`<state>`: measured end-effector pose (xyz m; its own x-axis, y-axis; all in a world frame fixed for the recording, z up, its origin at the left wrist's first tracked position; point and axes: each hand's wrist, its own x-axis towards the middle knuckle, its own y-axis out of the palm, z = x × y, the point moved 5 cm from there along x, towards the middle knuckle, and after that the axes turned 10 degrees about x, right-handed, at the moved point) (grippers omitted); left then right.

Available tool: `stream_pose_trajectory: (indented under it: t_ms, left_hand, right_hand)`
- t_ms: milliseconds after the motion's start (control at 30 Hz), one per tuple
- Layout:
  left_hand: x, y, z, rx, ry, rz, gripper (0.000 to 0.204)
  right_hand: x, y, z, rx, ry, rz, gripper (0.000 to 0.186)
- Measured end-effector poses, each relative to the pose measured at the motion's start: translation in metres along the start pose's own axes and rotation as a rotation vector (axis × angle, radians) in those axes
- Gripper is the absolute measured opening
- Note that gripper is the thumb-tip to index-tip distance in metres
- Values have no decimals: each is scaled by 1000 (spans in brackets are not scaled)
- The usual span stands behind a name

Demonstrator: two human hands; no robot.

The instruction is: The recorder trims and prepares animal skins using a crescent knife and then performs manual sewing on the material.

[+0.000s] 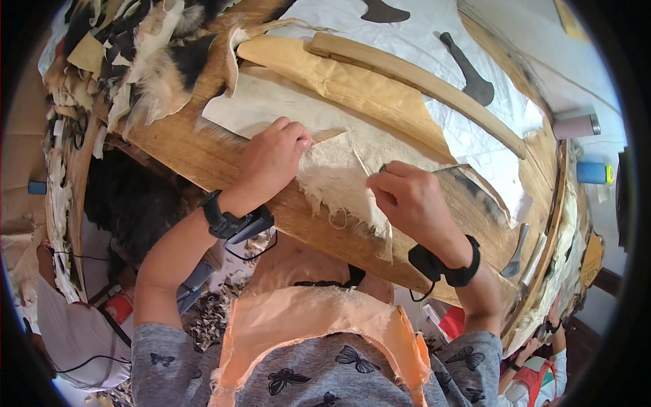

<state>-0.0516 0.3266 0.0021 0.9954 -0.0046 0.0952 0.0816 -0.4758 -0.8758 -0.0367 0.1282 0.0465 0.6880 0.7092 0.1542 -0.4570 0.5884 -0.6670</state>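
A pale, stiff piece of hide (336,176) with a ragged, frayed near edge lies over the front of the wooden table (298,220). My left hand (277,159) is closed, its fingertips pinching the hide's upper left corner. To the right, my right hand (410,200) is closed beside the hide's right edge. A small dark tip shows at its fingers, but what it holds is mostly hidden. Beneath and beyond lies a larger whitish hide (271,102), with dark hair showing along parts of its edge.
A long curved wooden bar (420,85) rests across a yellowish sheet (339,78) and white paper. Dark broad-bladed tools (475,81) lie beyond; a small one (517,251) is at right. Hairy hide scraps (156,61) pile at far left. Other people (81,332) sit at both sides.
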Motion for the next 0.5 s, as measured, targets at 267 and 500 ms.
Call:
stream_pose_trajectory:
  t_ms: [267, 500]
  left_hand:
    - [-2, 3, -3, 185, -50, 63, 10]
    - [-13, -19, -21, -86, 190, 43, 11]
  right_hand:
    - [-9, -54, 69, 743, -354, 335, 15]
    - [34, -4, 39, 396, -123, 164, 11]
